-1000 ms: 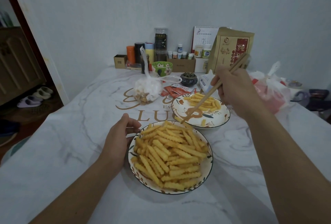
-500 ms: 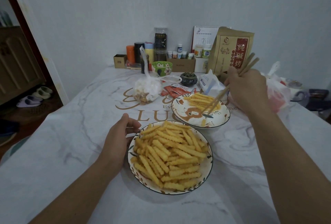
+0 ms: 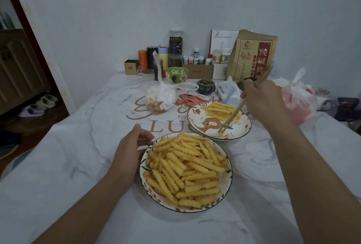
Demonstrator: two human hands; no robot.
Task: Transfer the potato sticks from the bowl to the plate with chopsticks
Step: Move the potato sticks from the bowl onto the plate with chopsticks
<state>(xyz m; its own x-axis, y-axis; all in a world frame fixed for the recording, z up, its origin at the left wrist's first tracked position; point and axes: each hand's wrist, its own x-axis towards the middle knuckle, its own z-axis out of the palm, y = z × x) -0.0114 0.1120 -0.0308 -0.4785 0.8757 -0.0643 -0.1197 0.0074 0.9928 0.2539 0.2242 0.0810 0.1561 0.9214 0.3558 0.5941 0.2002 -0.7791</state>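
Two dishes sit on the marble tabletop (image 3: pixel 74 165): the near bowl (image 3: pixel 229 180) heaped with potato sticks (image 3: pixel 185 167), and the plate (image 3: pixel 197 121) just behind it carrying a small pile at its far side. Right hand (image 3: pixel 262 100) grips the chopsticks (image 3: pixel 231 115), tips down on the plate's near bare area beside one lone stick. Left hand (image 3: pixel 129 154) rests against the bowl's left rim, fingers loosely curled, holding nothing.

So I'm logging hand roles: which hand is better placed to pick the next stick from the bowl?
The right hand: it grips the chopsticks, tips over the plate. The left hand only rests at the bowl rim.
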